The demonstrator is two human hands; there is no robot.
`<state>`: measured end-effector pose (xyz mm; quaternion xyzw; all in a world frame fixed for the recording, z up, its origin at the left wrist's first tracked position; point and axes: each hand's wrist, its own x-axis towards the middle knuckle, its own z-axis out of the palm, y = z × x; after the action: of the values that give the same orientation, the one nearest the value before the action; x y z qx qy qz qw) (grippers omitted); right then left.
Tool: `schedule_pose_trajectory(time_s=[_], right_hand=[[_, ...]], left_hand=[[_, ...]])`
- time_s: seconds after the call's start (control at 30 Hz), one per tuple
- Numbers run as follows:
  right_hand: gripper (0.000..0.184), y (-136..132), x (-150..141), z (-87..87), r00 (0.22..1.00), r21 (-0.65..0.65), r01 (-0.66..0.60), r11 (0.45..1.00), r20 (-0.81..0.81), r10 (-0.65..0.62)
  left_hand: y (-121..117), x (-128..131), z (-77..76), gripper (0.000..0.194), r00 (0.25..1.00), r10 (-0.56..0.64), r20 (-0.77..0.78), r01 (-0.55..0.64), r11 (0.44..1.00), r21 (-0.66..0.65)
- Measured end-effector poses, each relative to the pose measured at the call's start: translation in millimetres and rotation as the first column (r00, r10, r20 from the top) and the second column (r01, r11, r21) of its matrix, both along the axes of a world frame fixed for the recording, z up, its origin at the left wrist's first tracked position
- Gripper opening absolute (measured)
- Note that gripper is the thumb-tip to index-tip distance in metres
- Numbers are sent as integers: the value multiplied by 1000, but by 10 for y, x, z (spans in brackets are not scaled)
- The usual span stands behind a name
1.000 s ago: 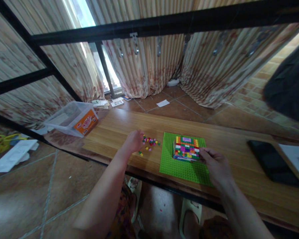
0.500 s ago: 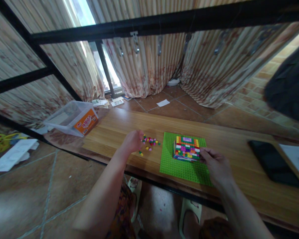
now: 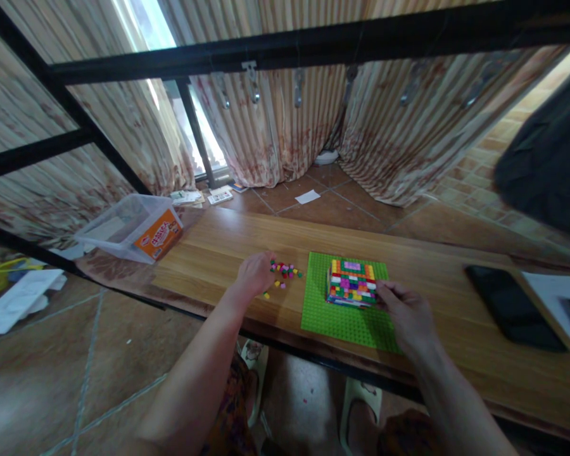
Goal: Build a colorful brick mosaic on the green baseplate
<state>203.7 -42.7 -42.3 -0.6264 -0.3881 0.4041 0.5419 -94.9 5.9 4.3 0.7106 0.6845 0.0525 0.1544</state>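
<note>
On a green baseplate (image 3: 316,310) stands a box-shaped building of multicoloured toy bricks (image 3: 352,282), with a pink patch on its top. My right hand (image 3: 406,310) is closed at the building's right end, thumb and fingers on its edge. To the left of the baseplate lies a small heap of loose toy bricks (image 3: 285,270) in red, yellow, green and pink. My left hand (image 3: 256,274) is at the heap's left side, its fingers curled together. Whatever is between those fingertips is hidden.
The wooden bench (image 3: 228,234) carries a clear plastic tub (image 3: 128,234) with an orange label at its left end. A black phone (image 3: 513,307) and white paper (image 3: 551,294) lie on the right. Dark metal bars (image 3: 294,47) cross in front of the curtains.
The whole view has shifted slightly. My left hand stays by the loose bricks with only a small movement; my right hand remains at the building's right end.
</note>
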Motion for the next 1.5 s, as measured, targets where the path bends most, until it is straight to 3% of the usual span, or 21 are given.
schedule_pose_trajectory(time_s=[0.3,0.5,0.67,0.8,0.93,1.17,1.5], right_hand=[[38,0,-38,38,1000,6,18,1000,4,-18],[40,2,-55,42,1000,9,-4,1000,3,4],[41,9,-65,33,999,7,14,1000,-34,-14],[41,13,-74,49,997,-2,16,1000,-69,-17],[41,14,-85,53,997,-5,16,1000,-77,-16],[43,8,-81,40,999,-16,15,1000,-45,-15],[46,7,-95,95,997,-15,16,1000,-70,-17]], left_hand=[[24,-5,32,37,1000,-22,-6,22,999,29],[39,30,60,38,984,2,177,-18,996,89],[-62,260,113,32,839,-170,517,108,983,149],[-219,550,164,25,733,-340,590,221,938,266],[-292,756,165,18,687,-426,588,267,901,341],[-279,865,69,17,759,-451,470,266,873,408],[-315,897,-5,40,775,-483,407,240,821,518]])
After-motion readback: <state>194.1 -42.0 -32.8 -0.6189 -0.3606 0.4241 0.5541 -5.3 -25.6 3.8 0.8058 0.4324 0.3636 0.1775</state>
